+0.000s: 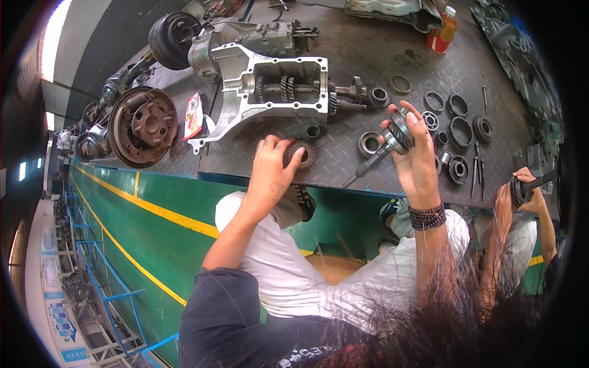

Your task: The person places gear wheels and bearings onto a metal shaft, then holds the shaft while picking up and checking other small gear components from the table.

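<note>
My left hand point(270, 168) is closed on a toothed gear ring point(307, 157) at the table's near edge, thumb on its face and fingers over its far side. In my right hand point(418, 162) is a gear shaft point(372, 162), tilted, its thin splined end pointing down to the left. The fingers wrap round the gears at its upper end and hide part of them. A bearing ring point(369, 144) lies just behind the shaft. Beyond my left hand stands an opened gearbox housing point(279, 110) with a geared shaft inside, and a small dark bushing point(313, 131) sits in front of it.
Several rings, gears and bearings, among them a toothed ring point(461, 131), spread over the metal table point(350, 178) at right. Beside them lie thin rods point(477, 172). A co-worker's hands point(529, 190) hold a gear part at far right. A brake drum assembly point(144, 126) stands left; a bottle point(442, 32) stands at the back.
</note>
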Action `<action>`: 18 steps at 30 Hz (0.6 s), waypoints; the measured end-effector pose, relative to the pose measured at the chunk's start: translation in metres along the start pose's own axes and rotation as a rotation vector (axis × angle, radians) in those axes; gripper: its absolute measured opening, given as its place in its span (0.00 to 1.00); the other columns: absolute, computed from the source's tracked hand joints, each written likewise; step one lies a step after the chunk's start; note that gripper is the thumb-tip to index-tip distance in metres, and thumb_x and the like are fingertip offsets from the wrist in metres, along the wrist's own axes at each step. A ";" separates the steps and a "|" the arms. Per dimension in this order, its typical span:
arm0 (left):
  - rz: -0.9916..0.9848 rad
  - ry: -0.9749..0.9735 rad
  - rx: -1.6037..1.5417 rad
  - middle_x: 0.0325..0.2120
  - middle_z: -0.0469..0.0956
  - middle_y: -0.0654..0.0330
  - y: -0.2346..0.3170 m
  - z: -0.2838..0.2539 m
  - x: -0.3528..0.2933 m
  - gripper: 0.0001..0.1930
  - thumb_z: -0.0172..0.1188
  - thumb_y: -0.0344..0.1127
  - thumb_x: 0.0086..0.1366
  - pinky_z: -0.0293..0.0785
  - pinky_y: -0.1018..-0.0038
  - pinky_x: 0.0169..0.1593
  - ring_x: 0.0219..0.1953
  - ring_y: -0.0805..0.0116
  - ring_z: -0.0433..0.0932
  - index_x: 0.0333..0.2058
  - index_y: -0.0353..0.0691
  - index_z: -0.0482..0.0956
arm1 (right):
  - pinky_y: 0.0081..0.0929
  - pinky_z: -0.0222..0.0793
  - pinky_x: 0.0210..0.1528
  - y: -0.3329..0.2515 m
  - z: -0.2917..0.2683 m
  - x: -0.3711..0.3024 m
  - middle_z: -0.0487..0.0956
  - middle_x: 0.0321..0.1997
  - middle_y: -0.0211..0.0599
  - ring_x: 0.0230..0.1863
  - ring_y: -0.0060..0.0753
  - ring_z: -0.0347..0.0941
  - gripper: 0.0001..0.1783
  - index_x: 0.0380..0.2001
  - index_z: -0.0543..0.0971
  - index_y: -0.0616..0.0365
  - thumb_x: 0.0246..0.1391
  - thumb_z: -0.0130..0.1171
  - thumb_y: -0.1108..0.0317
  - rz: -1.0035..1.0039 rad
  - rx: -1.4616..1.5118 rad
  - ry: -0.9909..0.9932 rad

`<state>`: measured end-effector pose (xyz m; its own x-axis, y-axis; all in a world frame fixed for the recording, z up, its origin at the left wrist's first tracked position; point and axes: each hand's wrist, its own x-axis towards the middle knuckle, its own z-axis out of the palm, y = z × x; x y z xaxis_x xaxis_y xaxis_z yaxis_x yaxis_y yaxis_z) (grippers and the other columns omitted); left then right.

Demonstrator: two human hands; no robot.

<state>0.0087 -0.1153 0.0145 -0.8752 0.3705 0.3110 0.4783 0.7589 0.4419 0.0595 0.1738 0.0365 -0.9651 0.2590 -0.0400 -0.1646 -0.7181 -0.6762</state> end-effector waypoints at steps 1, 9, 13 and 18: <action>0.010 0.026 0.076 0.43 0.77 0.47 -0.002 0.000 -0.001 0.15 0.69 0.38 0.67 0.76 0.58 0.52 0.48 0.47 0.77 0.46 0.34 0.85 | 0.35 0.82 0.49 0.000 0.000 0.000 0.79 0.57 0.39 0.51 0.34 0.80 0.24 0.62 0.72 0.59 0.69 0.63 0.62 -0.005 -0.001 0.004; 0.081 -0.121 -0.376 0.53 0.77 0.51 0.048 -0.007 0.011 0.25 0.66 0.44 0.71 0.73 0.60 0.58 0.51 0.53 0.76 0.61 0.41 0.75 | 0.38 0.82 0.50 -0.005 -0.001 -0.001 0.78 0.59 0.42 0.52 0.36 0.80 0.24 0.64 0.71 0.57 0.71 0.61 0.60 -0.020 -0.042 -0.011; -0.167 -0.648 -0.710 0.46 0.78 0.58 0.083 0.018 0.018 0.30 0.63 0.50 0.75 0.77 0.67 0.54 0.46 0.66 0.78 0.67 0.39 0.68 | 0.37 0.82 0.49 0.008 0.018 -0.003 0.79 0.57 0.40 0.51 0.34 0.80 0.27 0.62 0.71 0.57 0.66 0.68 0.61 0.002 0.060 -0.060; -0.377 -0.749 -0.930 0.24 0.69 0.74 0.101 0.023 0.037 0.18 0.64 0.53 0.73 0.56 0.82 0.23 0.22 0.85 0.64 0.38 0.44 0.76 | 0.29 0.80 0.53 0.003 0.020 -0.009 0.81 0.55 0.37 0.50 0.27 0.81 0.25 0.61 0.72 0.58 0.66 0.68 0.64 -0.080 -0.044 -0.151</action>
<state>0.0227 -0.0124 0.0511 -0.6490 0.6573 -0.3830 -0.2072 0.3318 0.9203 0.0634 0.1567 0.0494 -0.9694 0.2121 0.1238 -0.2364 -0.6691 -0.7046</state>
